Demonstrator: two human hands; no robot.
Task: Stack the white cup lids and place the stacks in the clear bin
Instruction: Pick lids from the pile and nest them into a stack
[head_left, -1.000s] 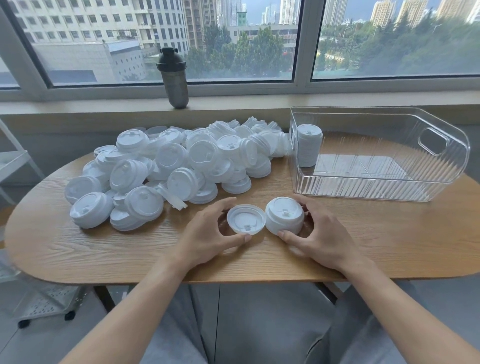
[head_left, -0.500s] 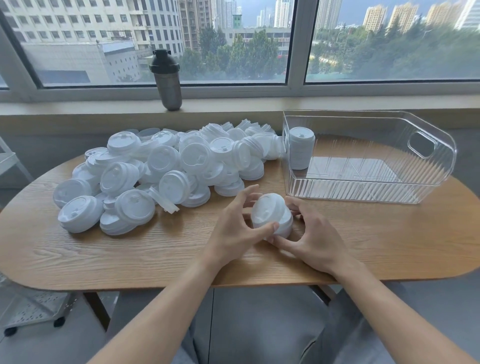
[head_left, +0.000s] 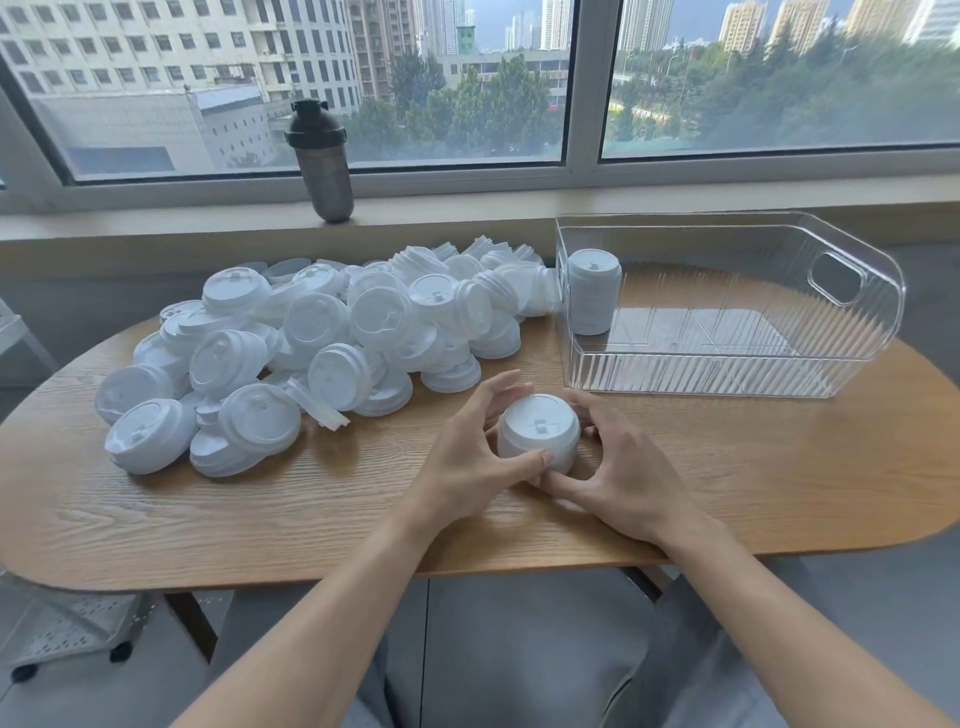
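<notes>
I had both hands curled round 1 short stack of white lids (head_left: 539, 432) on the table (head_left: 727, 467), the left hand (head_left: 467, 460) pinching its near-left side and the right hand (head_left: 618, 475) cupping its near-right side, thumbs meeting at the front. I judged that 2-sided hold was there to square the lids up and keep the stack from sliding while I seated them. It sat just in front of the clear bin (head_left: 852, 332), near enough for a short carry.

Inside the bin, 1 taller finished stack (head_left: 594, 299) stood upright in the far-left corner, I'd guess tucked there to leave floor for more. So I counted 2 stacks and 1 bin. The loose pile of lids (head_left: 311, 343) on the left ran to dozens; I could not count them exactly. 1 dark shaker bottle (head_left: 321, 161) stood on the sill.
</notes>
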